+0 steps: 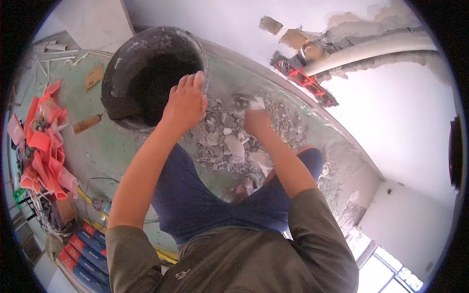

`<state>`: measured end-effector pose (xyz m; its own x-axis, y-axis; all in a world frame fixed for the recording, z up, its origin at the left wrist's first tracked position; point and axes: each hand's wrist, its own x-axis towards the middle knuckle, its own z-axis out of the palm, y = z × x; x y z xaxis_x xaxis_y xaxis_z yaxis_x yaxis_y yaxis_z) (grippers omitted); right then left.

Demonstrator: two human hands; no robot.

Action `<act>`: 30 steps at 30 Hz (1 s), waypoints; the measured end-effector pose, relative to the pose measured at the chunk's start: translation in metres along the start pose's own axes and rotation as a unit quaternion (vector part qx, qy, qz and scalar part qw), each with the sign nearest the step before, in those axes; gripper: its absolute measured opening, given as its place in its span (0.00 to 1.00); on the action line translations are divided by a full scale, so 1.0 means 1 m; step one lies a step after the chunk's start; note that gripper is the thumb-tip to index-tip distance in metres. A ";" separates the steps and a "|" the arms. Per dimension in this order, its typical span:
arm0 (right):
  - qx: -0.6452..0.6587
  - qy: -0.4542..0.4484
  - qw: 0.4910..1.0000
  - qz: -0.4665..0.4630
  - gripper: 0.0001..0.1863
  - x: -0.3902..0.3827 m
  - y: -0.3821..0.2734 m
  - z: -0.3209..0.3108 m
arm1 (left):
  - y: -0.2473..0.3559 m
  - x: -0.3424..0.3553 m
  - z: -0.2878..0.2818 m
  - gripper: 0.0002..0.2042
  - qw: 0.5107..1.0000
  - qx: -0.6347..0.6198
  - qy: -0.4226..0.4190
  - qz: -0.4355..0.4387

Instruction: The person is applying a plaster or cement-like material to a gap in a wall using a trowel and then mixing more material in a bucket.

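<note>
A large black bucket [116, 80], dusty with grey residue, tilts so that its dark mouth faces me. My left hand [184, 103] is closed over the bucket's right rim. To the right, my right hand [257, 122] is in a fist low over a heap of broken grey rubble [215, 157]. A pale flat shard [257, 103] shows just beyond its knuckles; whether the fingers grip it is hidden. Larger whitish fragments [235, 146] lie in the heap between my hands, in front of my knees.
Crumpled pink-red sheets [49, 141] lie at the left, near a brown-yellow block [87, 124]. Stacked blue-and-red packages [88, 256] sit at lower left. Along the right runs a white wall [391, 112] with a pale pipe [371, 51] and a red frame [305, 83].
</note>
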<state>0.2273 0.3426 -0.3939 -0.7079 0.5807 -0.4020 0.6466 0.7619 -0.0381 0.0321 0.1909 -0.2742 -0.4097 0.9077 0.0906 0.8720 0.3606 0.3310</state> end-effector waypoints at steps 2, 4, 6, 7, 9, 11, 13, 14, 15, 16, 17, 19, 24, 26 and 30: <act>0.000 -0.029 0.999 -0.030 0.09 -0.001 0.004 -0.004 | 0.003 0.001 -0.001 0.25 1.000 0.008 -0.015 -0.006; 0.005 -0.040 0.998 -0.038 0.09 -0.011 -0.001 -0.005 | 0.001 0.002 0.002 0.26 1.000 0.006 -0.007 -0.005; 0.013 -0.037 0.998 -0.058 0.08 -0.028 -0.012 0.003 | 0.001 0.003 0.004 0.27 1.000 0.002 0.000 -0.003; 0.014 -0.020 0.997 -0.068 0.08 -0.038 -0.020 0.010 | 0.001 0.003 0.003 0.27 1.000 0.003 -0.004 -0.004; 0.024 -0.083 0.994 -0.065 0.10 -0.058 -0.033 0.018 | -0.001 0.003 0.006 0.28 1.000 0.002 -0.007 -0.003; 0.048 -0.068 0.995 -0.058 0.11 -0.082 -0.040 0.016 | -0.005 0.000 0.006 0.28 1.000 -0.007 -0.014 -0.002; 0.103 -0.068 0.991 -0.053 0.14 -0.093 -0.035 -0.015 | -0.006 -0.001 0.001 0.28 1.000 0.009 -0.001 -0.002; 0.101 -0.024 0.993 -0.064 0.14 -0.086 -0.009 -0.016 | 0.001 0.000 -0.001 0.27 1.000 0.019 0.010 0.008; 0.095 0.010 0.993 -0.076 0.14 -0.069 0.011 -0.014 | -0.002 -0.003 0.004 0.27 1.000 0.009 0.004 0.005; 0.067 0.002 0.997 -0.039 0.15 -0.052 0.021 -0.025 | -0.003 -0.004 0.002 0.26 1.000 0.013 0.006 0.007; 0.039 -0.003 0.999 -0.003 0.15 -0.029 0.031 -0.039 | -0.005 -0.004 -0.001 0.26 1.000 0.019 0.012 0.009; 0.042 0.032 0.997 0.048 0.15 0.009 0.075 -0.028 | 0.002 0.001 0.002 0.27 1.000 0.006 -0.010 0.009; 0.022 0.009 0.999 0.044 0.12 0.019 0.061 0.009 | 0.003 -0.001 0.000 0.28 1.000 -0.012 -0.020 0.005; 0.001 0.005 1.000 0.005 0.11 0.000 0.035 0.015 | 0.001 0.000 -0.004 0.28 1.000 -0.002 -0.015 0.006; 0.016 -0.002 0.999 -0.027 0.11 -0.033 0.004 0.009 | -0.001 -0.001 0.001 0.28 1.000 0.001 -0.002 0.011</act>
<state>0.2552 0.3240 -0.3889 -0.7414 0.5373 -0.4021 0.6158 0.7828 -0.0895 0.0320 0.1895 -0.2753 -0.3898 0.9160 0.0946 0.8812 0.3412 0.3273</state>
